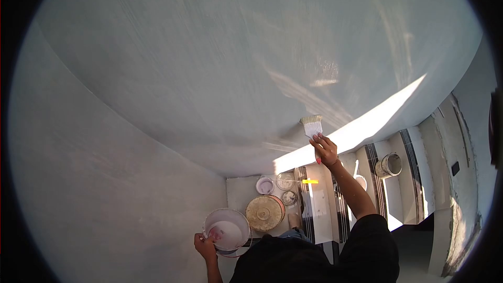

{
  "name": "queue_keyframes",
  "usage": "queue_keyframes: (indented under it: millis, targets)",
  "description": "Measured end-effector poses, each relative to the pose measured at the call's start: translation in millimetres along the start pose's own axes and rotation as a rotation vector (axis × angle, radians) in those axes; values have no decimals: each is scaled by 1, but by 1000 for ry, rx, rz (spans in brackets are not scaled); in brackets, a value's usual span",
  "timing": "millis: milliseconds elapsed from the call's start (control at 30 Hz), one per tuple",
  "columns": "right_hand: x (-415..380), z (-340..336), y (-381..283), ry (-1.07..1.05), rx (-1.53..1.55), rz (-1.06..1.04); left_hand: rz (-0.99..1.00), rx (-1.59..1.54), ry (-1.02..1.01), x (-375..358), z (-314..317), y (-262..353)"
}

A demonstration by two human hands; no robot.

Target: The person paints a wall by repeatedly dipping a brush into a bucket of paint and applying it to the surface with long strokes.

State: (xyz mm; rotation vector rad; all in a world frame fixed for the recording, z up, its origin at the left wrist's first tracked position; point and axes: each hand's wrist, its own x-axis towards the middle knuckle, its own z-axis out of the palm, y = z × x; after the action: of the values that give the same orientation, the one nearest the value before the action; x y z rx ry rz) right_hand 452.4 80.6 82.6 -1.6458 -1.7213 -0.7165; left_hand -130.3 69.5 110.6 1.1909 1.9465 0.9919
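Note:
My right hand [326,150] is closed round the red handle of a wide paintbrush [313,124]. The brush's pale bristles point up and lie against the grey-white wall [220,63], near a damp, shiny patch. Down at the left, my left hand [206,245] grips the rim of a white bucket [242,224]. Inside the bucket is a pale liquid with a pinkish patch. The bucket is tilted slightly toward me, at the level of my waist.
A round lidded drum [264,213] stands on the landing beside a small pinkish tub [265,185] and other containers. Stairs [323,199] with dark-striped edges run to the right, holding a paint-stained can [389,166]. A yellow-handled tool [310,181] lies near the top container.

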Motion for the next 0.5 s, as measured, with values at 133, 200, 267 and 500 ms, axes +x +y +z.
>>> queue_keyframes:
  millis: [133,200,267,500]
  targets:
    - [-37,9,-15,-145,118,80,57,-46,-57,3,-5,11]
    - [-49,4,-19,-265,144,143,123,-72,-94,2,-7,23]
    - [-50,4,-36,-330,250,399,126,-141,-153,-3,-9,59]
    - [-18,-51,-123,-139,952,1283,163,-370,-238,5,-23,103]
